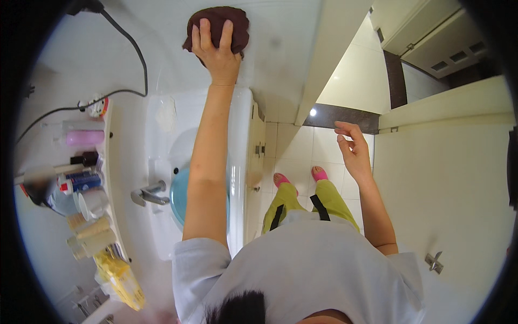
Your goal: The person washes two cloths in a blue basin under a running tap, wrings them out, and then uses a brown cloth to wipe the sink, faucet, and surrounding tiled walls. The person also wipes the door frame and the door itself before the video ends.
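Note:
My left hand [216, 52] presses a dark brown cloth [238, 30] with spread fingers against the pale tiled wall [275, 69], at the top of the view. That arm reaches over the white washbasin [240, 121], where a light blue plastic basin [180, 198] sits partly hidden by the forearm. A chrome faucet [151, 194] stands beside the blue basin. My right hand [352, 148] hangs in the air over the tiled floor, its fingers loosely bent and holding nothing.
Along the left, a wall shelf [111, 178] carries a pink bottle [85, 137], cups, tubes and a yellow soft pack [117, 279]. A black cable [137, 52] hangs near the wall. A cream door [437, 182] with a metal handle [434, 262] stands at right, beside a doorway.

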`<state>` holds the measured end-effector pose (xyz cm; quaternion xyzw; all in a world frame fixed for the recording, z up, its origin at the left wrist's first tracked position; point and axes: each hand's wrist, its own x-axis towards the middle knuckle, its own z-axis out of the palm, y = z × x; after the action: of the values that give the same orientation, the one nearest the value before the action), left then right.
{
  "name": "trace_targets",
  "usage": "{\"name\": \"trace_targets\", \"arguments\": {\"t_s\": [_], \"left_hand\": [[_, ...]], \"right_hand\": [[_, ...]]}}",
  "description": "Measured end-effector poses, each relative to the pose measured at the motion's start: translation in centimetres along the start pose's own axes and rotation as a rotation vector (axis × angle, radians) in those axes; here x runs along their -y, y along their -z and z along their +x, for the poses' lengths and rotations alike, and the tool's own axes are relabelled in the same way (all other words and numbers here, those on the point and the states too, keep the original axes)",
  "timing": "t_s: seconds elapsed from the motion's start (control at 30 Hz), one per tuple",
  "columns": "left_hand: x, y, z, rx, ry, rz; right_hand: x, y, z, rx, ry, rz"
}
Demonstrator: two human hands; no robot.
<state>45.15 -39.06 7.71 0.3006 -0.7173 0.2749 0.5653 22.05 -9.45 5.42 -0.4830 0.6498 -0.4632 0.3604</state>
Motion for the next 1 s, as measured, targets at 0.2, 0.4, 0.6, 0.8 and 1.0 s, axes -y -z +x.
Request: {"name": "trace_targets", "arguments": {"t_s": [0.2,0.4,0.6,0.8,1.0], "left_hand": [[-3.6,2.5,-8.0,0.272,0.43,-0.053],[-5.6,12.0,-21.5,0.882,0.807,0.123],[-13.3,26.0,-22.4,0.894,0.843,0.194],[-19.2,28.8,-20.7,0.717,1.071,0.315],[-23.9,19.6,-18.1,0.787,1.092,-0.177]], "right_hand": [[-3.0,2.4,0.6,0.167,-0.02,0.021],[-6.9,4.1,0.8,0.369,-0.111,-0.007],[-9.2,1.5,1.3,0.567,-0.22,0.083],[-16.3,-8.6,-1.2,0.835,-0.501,0.342],[-13.9,-17.5,-4.0,0.692,-0.702,1.041]]}}
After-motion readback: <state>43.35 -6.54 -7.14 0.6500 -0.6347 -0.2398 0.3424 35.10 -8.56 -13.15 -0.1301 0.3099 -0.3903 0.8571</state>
